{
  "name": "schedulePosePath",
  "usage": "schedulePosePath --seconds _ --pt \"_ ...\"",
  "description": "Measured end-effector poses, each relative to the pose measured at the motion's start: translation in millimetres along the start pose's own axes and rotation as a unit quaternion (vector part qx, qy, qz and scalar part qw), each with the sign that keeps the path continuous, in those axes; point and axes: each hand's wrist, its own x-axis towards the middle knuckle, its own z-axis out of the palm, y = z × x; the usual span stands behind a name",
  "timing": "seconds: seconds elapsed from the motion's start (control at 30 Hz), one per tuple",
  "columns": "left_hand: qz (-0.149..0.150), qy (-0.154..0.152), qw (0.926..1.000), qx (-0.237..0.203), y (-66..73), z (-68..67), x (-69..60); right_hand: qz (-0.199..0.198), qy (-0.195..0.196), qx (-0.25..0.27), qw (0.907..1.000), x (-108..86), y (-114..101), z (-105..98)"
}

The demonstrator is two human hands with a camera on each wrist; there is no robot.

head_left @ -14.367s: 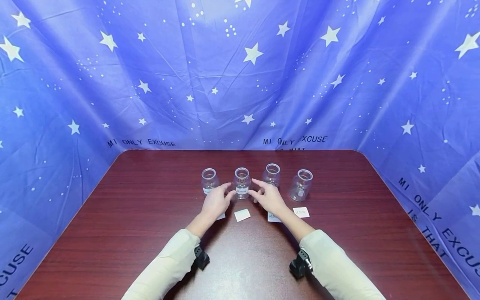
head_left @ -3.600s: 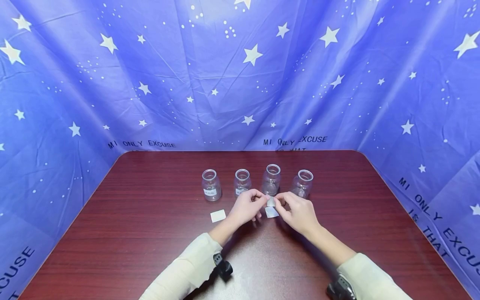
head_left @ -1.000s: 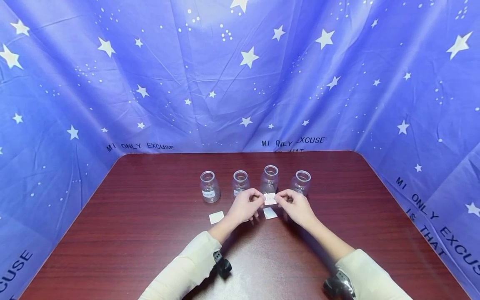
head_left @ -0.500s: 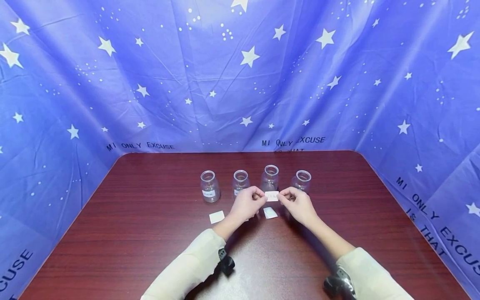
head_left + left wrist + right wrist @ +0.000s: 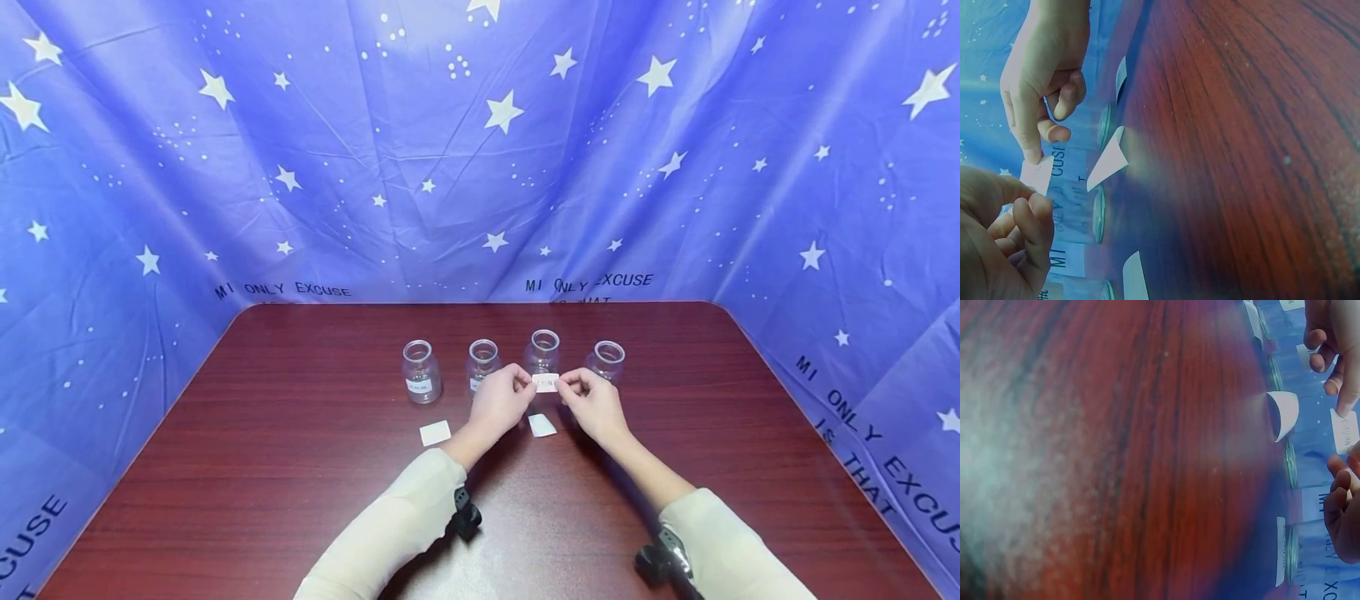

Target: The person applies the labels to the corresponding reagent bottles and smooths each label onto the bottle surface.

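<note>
A small white label with writing (image 5: 545, 383) is stretched between both hands in front of the third glass jar (image 5: 543, 354). My left hand (image 5: 501, 402) pinches its left end, and my right hand (image 5: 597, 407) pinches its right end. The right wrist view shows the same label (image 5: 1345, 432) held upright above the table. Beneath it on the table lies a curled white paper (image 5: 542, 425), which the left wrist view also shows (image 5: 1109, 160). My left hand partly covers the second jar (image 5: 483, 358); my right hand partly covers the fourth jar (image 5: 607, 360).
The leftmost jar (image 5: 422, 373) carries a white label on its front. A white paper (image 5: 435, 432) lies before it on the reddish-brown table (image 5: 262, 467). Another paper with writing (image 5: 1280, 551) shows in the right wrist view. A blue starred curtain (image 5: 420, 150) surrounds the table.
Over the last second both hands have lifted the label slightly, and its written face has turned more upright. Earlier, both hands were around the second jar; they have since moved right.
</note>
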Motion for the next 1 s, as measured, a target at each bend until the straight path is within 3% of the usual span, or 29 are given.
schedulePosePath --seconds 1.0 --pt "0.032 0.058 0.995 0.075 -2.9 14.0 5.6 0.041 0.038 -0.102 0.9932 2.2 1.7 13.8"
